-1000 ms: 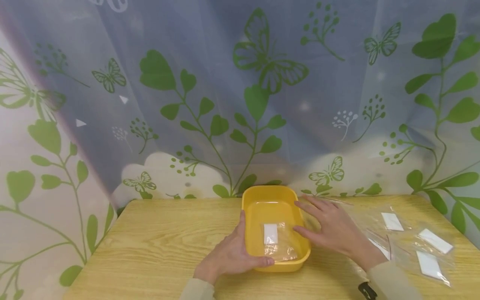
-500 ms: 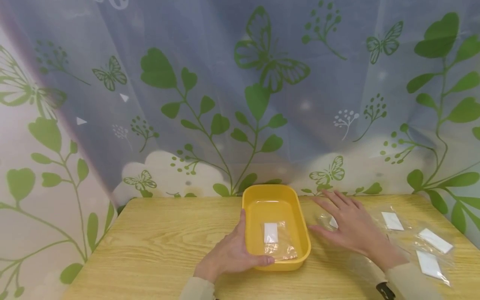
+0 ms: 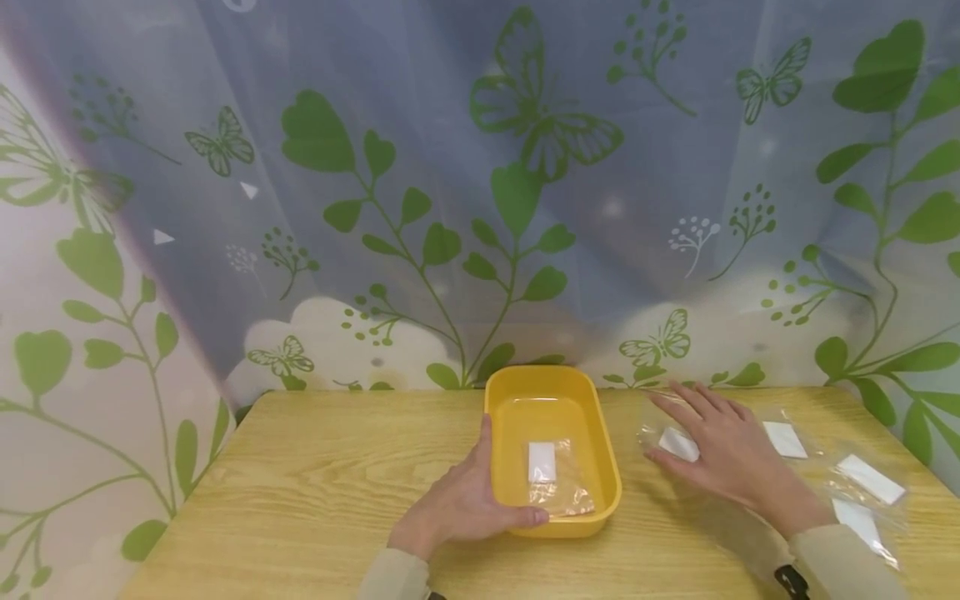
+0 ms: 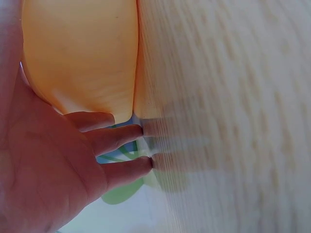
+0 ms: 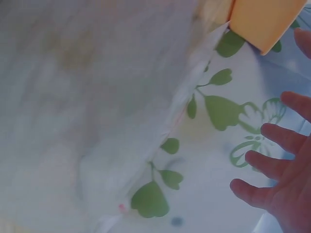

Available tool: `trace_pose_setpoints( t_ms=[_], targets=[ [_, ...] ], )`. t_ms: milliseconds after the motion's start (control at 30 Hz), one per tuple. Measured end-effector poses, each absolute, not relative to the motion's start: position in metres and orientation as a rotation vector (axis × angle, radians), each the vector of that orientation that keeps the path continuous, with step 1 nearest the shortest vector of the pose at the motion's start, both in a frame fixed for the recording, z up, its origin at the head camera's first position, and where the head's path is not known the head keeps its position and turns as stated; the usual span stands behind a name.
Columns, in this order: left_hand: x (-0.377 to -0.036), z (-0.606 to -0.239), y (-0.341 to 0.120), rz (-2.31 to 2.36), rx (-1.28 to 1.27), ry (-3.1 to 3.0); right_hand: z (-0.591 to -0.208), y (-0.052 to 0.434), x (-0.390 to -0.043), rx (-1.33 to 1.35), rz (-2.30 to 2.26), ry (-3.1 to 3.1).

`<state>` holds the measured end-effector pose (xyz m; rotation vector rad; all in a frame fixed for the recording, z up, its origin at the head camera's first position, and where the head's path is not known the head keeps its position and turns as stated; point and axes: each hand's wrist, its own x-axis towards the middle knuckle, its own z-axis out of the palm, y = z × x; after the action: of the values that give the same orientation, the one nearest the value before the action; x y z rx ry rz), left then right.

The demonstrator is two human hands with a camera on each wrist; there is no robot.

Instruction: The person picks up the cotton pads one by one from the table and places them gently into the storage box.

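A yellow plastic bin (image 3: 537,418) stands on the table, with a clear zip bag (image 3: 566,492) holding a white rectangular piece (image 3: 542,462) on its floor. My left hand (image 3: 461,504) holds the bin's near left corner, thumb over the front rim and fingers along the left wall. In the left wrist view, some fingertips (image 4: 146,162) come down at the tabletop beside the bin. My right hand (image 3: 731,454) hovers palm down, fingers spread, above another clear bag with a white piece (image 3: 677,443). It grips nothing and partly covers that bag.
More clear bags with white pieces lie to the right, among them one at the back (image 3: 785,440), one farther right (image 3: 870,479) and one nearer (image 3: 858,527). A butterfly-and-leaf curtain (image 3: 420,275) hangs right behind the wooden table (image 3: 315,475).
My right hand has moved right, away from the bin's right rim, to over the bags. The left hand and the bin keep their place.
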<state>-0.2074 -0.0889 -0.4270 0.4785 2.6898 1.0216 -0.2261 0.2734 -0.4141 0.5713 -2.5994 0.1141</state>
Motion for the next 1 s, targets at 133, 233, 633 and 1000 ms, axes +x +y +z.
trace_pose_setpoints(
  t_ms=[133, 233, 633, 1000],
  targets=[
    [-0.208, -0.427, -0.089, 1.029, 0.494, 2.689, -0.419, 0.281, -0.231, 0.576, 0.140, -2.617],
    [-0.208, -0.427, -0.089, 1.042, 0.501, 2.683, -0.424, 0.288, -0.235, 0.587, 0.165, -2.637],
    [-0.207, -0.426, -0.090, 1.068, 0.476, 2.678, -0.437, 0.306, -0.249, 0.631, 0.305, -2.647],
    [-0.206, -0.425, -0.089, 1.062, 0.462, 2.669, -0.442, 0.311, -0.257, 0.588, 0.508, -2.870]
  ],
)
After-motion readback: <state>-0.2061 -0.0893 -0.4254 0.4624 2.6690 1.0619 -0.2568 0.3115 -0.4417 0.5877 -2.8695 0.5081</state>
